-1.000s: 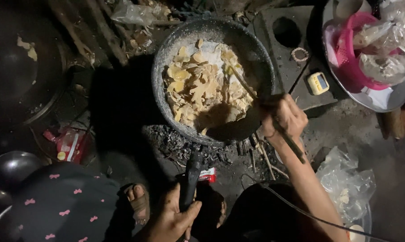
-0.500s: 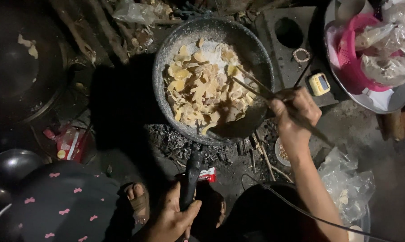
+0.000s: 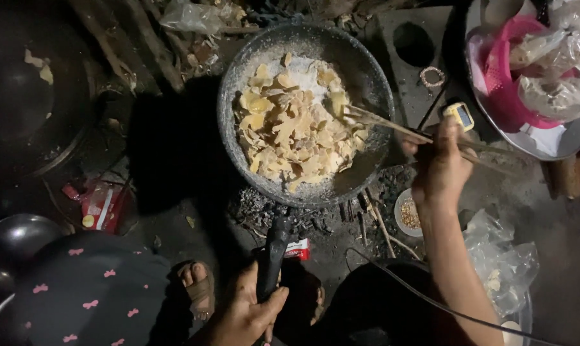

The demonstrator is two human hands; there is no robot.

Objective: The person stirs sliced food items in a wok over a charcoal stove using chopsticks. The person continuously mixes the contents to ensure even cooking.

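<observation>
— Frying pan [image 3: 367,70] sits over the ash and charred sticks [image 3: 367,214], heaped with pale yellow chips [image 3: 296,125]; its black handle [image 3: 274,256] points down toward the person.

— And the hands?

— The left hand [image 3: 248,314] is wrapped tight around that handle, same as a second ago. The right hand [image 3: 440,163] pinches a pair of long chopsticks [image 3: 418,134], fingers closed on them.

— Anything changed?

— Yes. The right hand has drifted away from the rim, out toward the right, and the chopstick tips now rest at the right edge of the chips rather than deep among them. A small yellow box [image 3: 460,115] lies just beside the knuckles; a little bowl [image 3: 408,214] sits below the wrist.
</observation>
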